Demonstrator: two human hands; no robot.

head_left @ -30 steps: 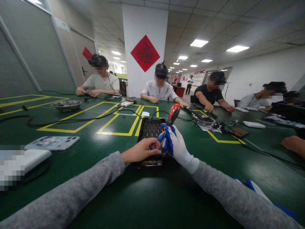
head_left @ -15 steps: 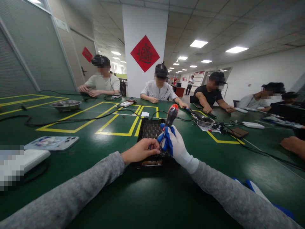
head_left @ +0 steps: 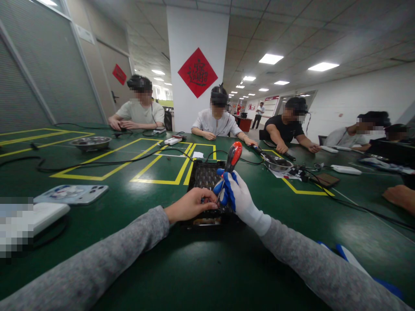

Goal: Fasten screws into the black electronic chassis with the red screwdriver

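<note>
A screwdriver [head_left: 233, 157] with a red and black handle stands tilted, its handle up and its shaft pointing down. My right hand [head_left: 242, 199], in a white and blue glove, is closed around it below the handle. My bare left hand [head_left: 191, 203] has its fingers pinched together at the lower end of the shaft; what lies between them is too small to make out. Both hands are over a black plastic case [head_left: 201, 170] with rows of small bumps or pockets. The screwdriver's tip is hidden by my fingers.
On the left lie a phone [head_left: 71, 194] and a white device [head_left: 48, 218]; a metal bowl [head_left: 90, 142] stands beyond. Another bowl [head_left: 279, 163] and cables are at the right. A spare glove [head_left: 353, 259] lies beside my right sleeve. Several people sit around the green table [head_left: 207, 272].
The screwdriver handle has turned slightly, showing more of its red side. Both hands keep nearly the same place over the case.
</note>
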